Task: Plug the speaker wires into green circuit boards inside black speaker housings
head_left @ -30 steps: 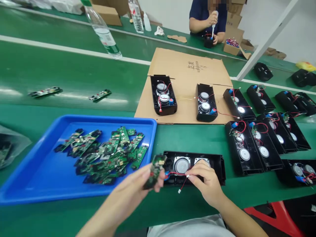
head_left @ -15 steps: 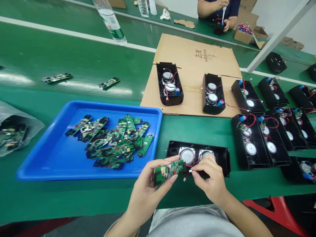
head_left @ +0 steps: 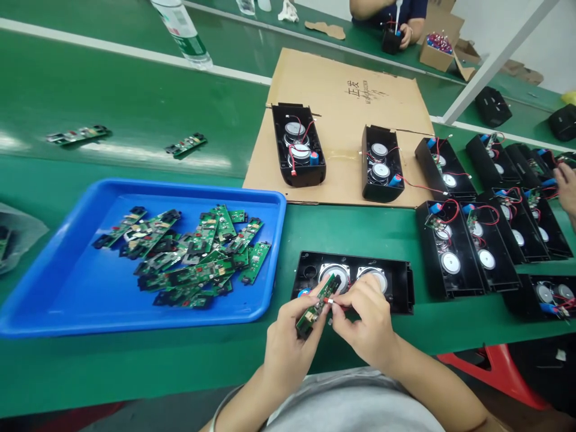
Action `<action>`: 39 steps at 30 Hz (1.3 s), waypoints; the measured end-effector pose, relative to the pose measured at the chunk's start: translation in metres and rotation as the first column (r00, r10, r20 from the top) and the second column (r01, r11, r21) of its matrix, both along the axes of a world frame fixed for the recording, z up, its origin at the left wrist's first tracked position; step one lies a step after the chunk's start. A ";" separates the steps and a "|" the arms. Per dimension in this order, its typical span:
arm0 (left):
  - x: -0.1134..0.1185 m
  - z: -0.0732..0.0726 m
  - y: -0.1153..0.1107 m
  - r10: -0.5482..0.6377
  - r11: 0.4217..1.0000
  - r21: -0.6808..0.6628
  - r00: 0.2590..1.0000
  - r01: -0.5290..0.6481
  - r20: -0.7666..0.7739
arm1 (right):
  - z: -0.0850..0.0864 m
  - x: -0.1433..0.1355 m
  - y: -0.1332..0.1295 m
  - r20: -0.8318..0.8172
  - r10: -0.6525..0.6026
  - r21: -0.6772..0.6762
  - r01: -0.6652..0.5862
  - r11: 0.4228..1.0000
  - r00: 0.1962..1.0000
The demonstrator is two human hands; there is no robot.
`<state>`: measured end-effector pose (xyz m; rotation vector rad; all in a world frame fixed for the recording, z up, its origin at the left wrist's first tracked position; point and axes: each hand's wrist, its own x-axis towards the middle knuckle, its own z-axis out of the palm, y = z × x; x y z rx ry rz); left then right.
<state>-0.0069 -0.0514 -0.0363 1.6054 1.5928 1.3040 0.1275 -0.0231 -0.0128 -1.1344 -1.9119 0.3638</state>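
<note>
My left hand (head_left: 290,339) grips a green circuit board (head_left: 310,315) by its edges, tilted up over the near side of a black speaker housing (head_left: 400,285). Between the thumb and forefinger of my right hand (head_left: 366,321) is a small white wire connector (head_left: 330,301), close against the board; whether it is plugged in I cannot tell. Two round speakers sit in the housing, the left speaker (head_left: 335,273) partly behind the board and the right one partly behind my fingers. A blue cylinder (head_left: 304,292) shows at the housing's left end.
A blue tray (head_left: 54,318) with several circuit boards stands left. More housings lie on cardboard (head_left: 342,159) ahead and in rows at right, where another person's hand (head_left: 567,186) reaches in. Across the bench a person (head_left: 387,12) works on a housing. A bottle (head_left: 182,33) stands at the back.
My left hand has turned the board steeper, and my right hand has brought the connector up against it. Another person's hand has come in at the right edge. The view has shifted slightly.
</note>
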 end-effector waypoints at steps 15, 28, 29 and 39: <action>0.003 0.006 -0.003 -0.083 0.913 -0.277 0.800 0.300 0.594 | -0.007 -0.003 -0.002 0.152 -0.072 0.159 0.047 0.986 0.986; 0.009 -0.003 -0.003 -0.072 0.902 -0.287 0.768 0.323 0.636 | -0.008 -0.002 0.001 0.138 -0.128 0.185 0.101 0.977 0.982; 0.009 -0.004 -0.003 -0.094 0.908 -0.263 0.771 0.325 0.630 | -0.008 -0.002 0.001 0.142 -0.131 0.189 0.103 0.977 0.981; 0.010 0.000 0.000 -0.015 0.934 -0.286 0.825 0.213 0.565 | -0.006 -0.002 0.011 0.216 -0.059 0.201 0.015 0.980 0.975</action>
